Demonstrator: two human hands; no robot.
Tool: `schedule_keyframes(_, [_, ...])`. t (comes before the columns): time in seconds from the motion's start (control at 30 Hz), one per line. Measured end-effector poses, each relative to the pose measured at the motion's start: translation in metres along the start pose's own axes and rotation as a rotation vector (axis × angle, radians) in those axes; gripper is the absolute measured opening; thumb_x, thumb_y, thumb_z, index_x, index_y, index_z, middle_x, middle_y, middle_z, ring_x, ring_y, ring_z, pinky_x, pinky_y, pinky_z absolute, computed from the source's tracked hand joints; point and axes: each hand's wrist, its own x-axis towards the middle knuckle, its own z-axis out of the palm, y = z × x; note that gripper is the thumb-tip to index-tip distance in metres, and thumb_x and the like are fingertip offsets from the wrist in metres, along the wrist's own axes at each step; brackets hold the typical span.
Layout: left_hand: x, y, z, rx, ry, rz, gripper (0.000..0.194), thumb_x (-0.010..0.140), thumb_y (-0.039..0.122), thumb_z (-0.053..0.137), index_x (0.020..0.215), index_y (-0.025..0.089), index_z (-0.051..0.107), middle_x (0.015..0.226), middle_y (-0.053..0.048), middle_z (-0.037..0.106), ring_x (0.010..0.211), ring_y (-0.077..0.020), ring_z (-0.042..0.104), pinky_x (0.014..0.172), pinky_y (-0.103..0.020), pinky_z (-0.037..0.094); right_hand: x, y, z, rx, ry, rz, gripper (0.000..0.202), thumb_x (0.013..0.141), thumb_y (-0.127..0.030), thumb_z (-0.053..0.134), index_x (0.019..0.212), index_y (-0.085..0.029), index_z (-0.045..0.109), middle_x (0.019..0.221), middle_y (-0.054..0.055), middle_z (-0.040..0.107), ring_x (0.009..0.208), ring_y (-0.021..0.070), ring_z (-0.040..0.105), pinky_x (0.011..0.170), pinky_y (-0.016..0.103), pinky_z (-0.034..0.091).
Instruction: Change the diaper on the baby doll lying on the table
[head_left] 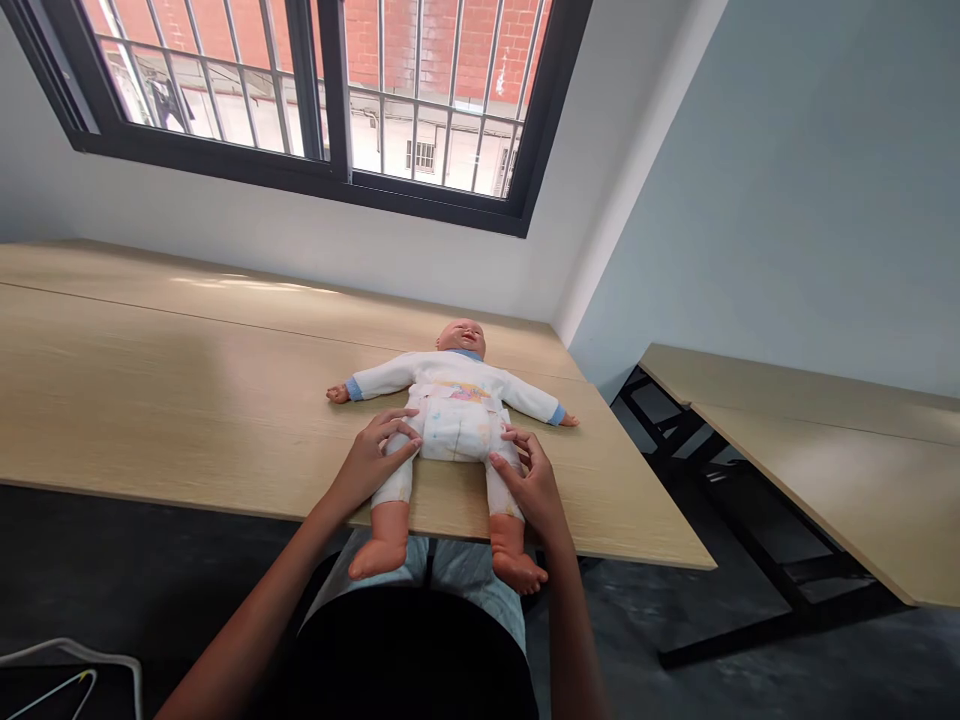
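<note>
A baby doll (397, 372) in a white outfit with blue cuffs lies on its back on the light wooden table (262, 420), arms spread and feet past the front edge. Around its hips, over the clothing, is a white diaper (454, 430). My left hand (379, 455) rests at the diaper's left side and the doll's thigh, fingers apart. On the other side, my right hand (531, 480) touches the doll's thigh and the diaper's right edge, its fingers also apart.
A barred window (337, 180) is in the wall behind the table. To the right stands a second wooden table (825, 470) with black legs, across a gap. White metal tubing (97, 655) shows at the lower left.
</note>
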Motion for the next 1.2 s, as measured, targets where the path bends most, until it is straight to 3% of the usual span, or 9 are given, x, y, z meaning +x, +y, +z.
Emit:
schedule_keyframes(0.33, [-0.009, 0.003, 0.001, -0.033, 0.120, -0.087, 0.025, 0.087, 0.043, 0.060, 0.097, 0.020, 0.065, 0.115, -0.009, 0.067, 0.112, -0.0259, 0.063, 0.095, -0.041, 0.051, 0.000, -0.007, 0.003, -0.042, 0.132, -0.003, 0.041, 0.084, -0.039, 0.063, 0.118, -0.018, 0.057, 0.120, 0.013, 0.063, 0.114, 0.0271, 0.059, 0.101, 0.047, 0.047])
schedule_keyframes(0.8, [-0.013, 0.006, 0.000, -0.110, 0.092, -0.144, 0.029, 0.089, 0.044, 0.057, 0.103, 0.020, 0.063, 0.126, -0.011, 0.063, 0.116, -0.0260, 0.061, 0.096, -0.041, 0.051, -0.001, -0.006, 0.001, -0.067, 0.116, 0.003, 0.032, 0.090, -0.042, 0.056, 0.110, -0.017, 0.063, 0.119, 0.014, 0.065, 0.106, 0.0261, 0.063, 0.096, 0.045, 0.051])
schedule_keyframes(1.07, [-0.011, -0.002, 0.000, -0.099, 0.184, -0.233, 0.030, 0.086, 0.046, 0.059, 0.099, 0.019, 0.061, 0.103, -0.009, 0.068, 0.097, -0.0241, 0.066, 0.088, -0.039, 0.054, -0.002, -0.008, 0.001, -0.075, 0.117, 0.011, 0.031, 0.090, -0.042, 0.056, 0.108, -0.017, 0.063, 0.117, 0.014, 0.065, 0.107, 0.0257, 0.062, 0.095, 0.042, 0.051])
schedule_keyframes(1.2, [-0.012, -0.003, -0.001, -0.110, 0.184, -0.228, 0.036, 0.086, 0.046, 0.060, 0.107, 0.017, 0.061, 0.113, -0.011, 0.067, 0.103, -0.0251, 0.065, 0.089, -0.039, 0.054, -0.003, -0.008, 0.001, -0.072, 0.111, 0.020, 0.032, 0.091, -0.042, 0.055, 0.108, -0.017, 0.062, 0.118, 0.014, 0.064, 0.108, 0.0255, 0.062, 0.094, 0.042, 0.051])
